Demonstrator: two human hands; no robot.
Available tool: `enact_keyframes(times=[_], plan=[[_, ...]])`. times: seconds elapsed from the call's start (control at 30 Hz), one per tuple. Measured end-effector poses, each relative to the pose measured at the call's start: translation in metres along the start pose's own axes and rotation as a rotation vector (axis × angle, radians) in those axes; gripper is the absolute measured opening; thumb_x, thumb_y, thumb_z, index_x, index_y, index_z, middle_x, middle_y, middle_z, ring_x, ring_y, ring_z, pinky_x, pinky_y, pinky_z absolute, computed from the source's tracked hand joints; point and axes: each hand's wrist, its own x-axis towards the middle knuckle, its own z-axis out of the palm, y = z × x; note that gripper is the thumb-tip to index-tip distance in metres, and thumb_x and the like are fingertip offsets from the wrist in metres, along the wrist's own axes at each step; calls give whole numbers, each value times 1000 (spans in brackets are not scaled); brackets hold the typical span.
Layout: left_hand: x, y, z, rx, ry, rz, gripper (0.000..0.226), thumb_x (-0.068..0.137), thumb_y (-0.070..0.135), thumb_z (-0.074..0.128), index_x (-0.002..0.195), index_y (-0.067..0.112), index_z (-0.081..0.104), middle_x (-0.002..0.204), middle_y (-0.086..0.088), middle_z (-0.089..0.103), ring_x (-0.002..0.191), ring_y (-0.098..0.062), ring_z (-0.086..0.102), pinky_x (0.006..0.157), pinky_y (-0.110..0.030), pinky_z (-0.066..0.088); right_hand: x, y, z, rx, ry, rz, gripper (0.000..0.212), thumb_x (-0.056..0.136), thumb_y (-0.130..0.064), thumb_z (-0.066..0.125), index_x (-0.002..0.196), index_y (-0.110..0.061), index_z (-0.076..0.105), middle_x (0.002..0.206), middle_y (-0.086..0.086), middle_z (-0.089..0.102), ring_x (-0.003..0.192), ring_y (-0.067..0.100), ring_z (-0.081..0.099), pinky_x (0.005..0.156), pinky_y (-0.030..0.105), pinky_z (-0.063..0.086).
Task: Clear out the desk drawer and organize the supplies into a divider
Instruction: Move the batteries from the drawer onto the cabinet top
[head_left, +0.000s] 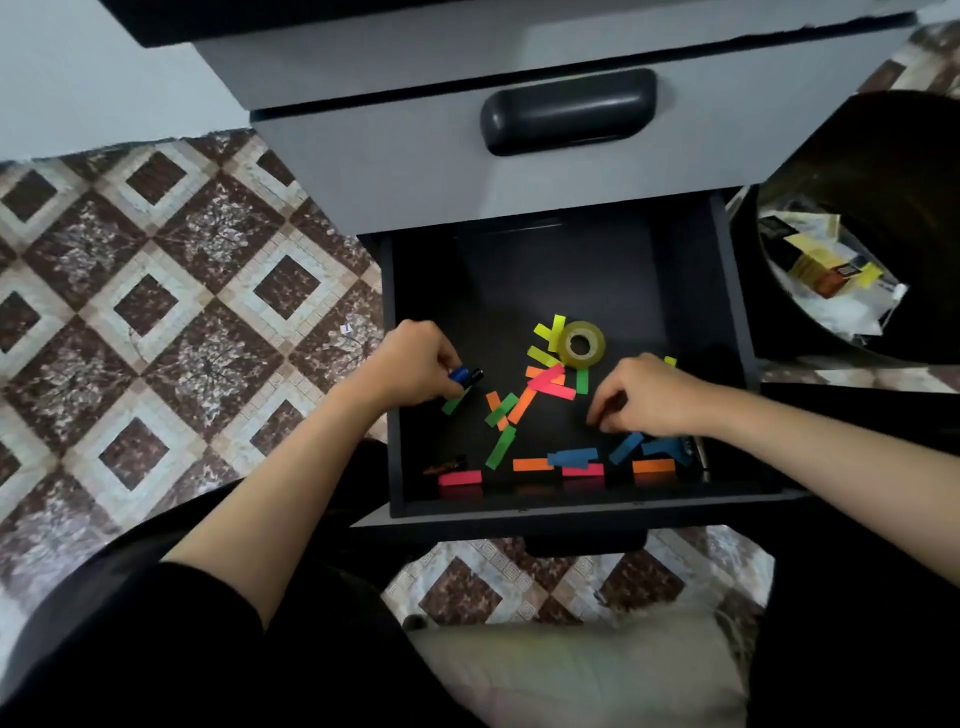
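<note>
I am at the clearing-out step, both hands down in the open drawer (571, 512), which has plenty left in it. My left grip (415, 364) is closed round a small blue and black item (466, 375) near the drawer's left wall; whether it is a marker or a clip I cannot tell. My right grip (649, 397) has its fingers curled down onto the drawer floor towards the right side, just above some blue strips (626, 448), but I cannot tell whether it pinches anything. Between my hands lie loose paper strips (522, 405) in orange, green, pink and yellow, some overlapping, with more along the front edge. A tape roll (583, 344) lies flat just behind them, touching the yellow ones. No divider shows anywhere here, so I judge that sorting has not begun. Next I judge I should lift out what my left grip holds, then gather the strips. They are thin and flat on the floor, so they call for a fingertip pinch or for sliding into a pile first. A bin (893, 171) with rubbish stands to the right of the drawer.
</note>
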Motion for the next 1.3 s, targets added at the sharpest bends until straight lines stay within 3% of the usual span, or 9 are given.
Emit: enact_keyframes(times=[0.27,0.4,0.47,0.57,0.77,0.97,1.07,1.17,1.3], plan=[[-28,-26,-13,-193,132,23,26,73,15,78,97,6,73,76,-1,63,69,-9,57,65,-16,47,41,-88,60,157,66,-118,17,84,-7,64,97,-11,73,100,8,71,96,16,61,74,15,39],[-25,-28,-14,-210,131,22,25,72,15,78,96,7,73,75,-1,63,70,-9,58,61,-14,45,55,-110,81,-38,11,-128,22,81,-2,55,62,-13,50,84,11,57,100,34,57,67,27,37],[-22,-28,-14,-217,119,20,26,72,14,79,95,7,73,76,-1,63,70,-10,58,59,-12,43,58,-112,84,-145,4,-128,6,81,-1,54,76,-1,58,97,18,60,97,35,58,66,29,37],[-22,-28,-13,-216,117,23,24,72,14,78,94,7,73,77,0,64,69,-8,57,57,-8,43,61,-113,87,-265,-5,-143,18,85,-5,55,99,4,62,105,19,61,99,34,59,72,34,42],[-20,-25,-13,-149,122,15,24,74,15,77,96,6,72,78,1,62,72,-9,57,66,-19,44,57,-103,78,-232,-20,-161,6,84,1,53,81,-3,56,103,20,59,99,34,57,70,32,40],[-17,-6,7,-15,100,47,27,75,20,74,101,12,72,95,-4,69,89,-16,62,78,-25,48,33,-44,37,-121,-28,84,14,86,-6,58,98,0,65,101,15,63,95,28,61,72,32,47],[-15,8,29,-34,12,48,29,76,21,74,104,13,72,100,-5,69,94,-18,62,79,-24,46,14,-6,16,-52,21,305,8,84,-5,56,77,0,58,81,13,57,85,30,62,59,25,44],[-11,12,43,-84,-51,13,28,75,21,75,102,12,72,96,-4,68,89,-18,61,75,-22,45,-2,16,12,59,140,500,23,84,-5,58,63,-4,49,65,8,52,63,25,62,54,28,52],[-5,12,49,-95,-83,-11,25,75,21,76,97,10,72,81,4,57,78,-12,53,69,-21,40,-14,24,19,-7,253,588,21,85,-13,63,71,-6,49,81,8,55,85,29,62,64,30,47]])
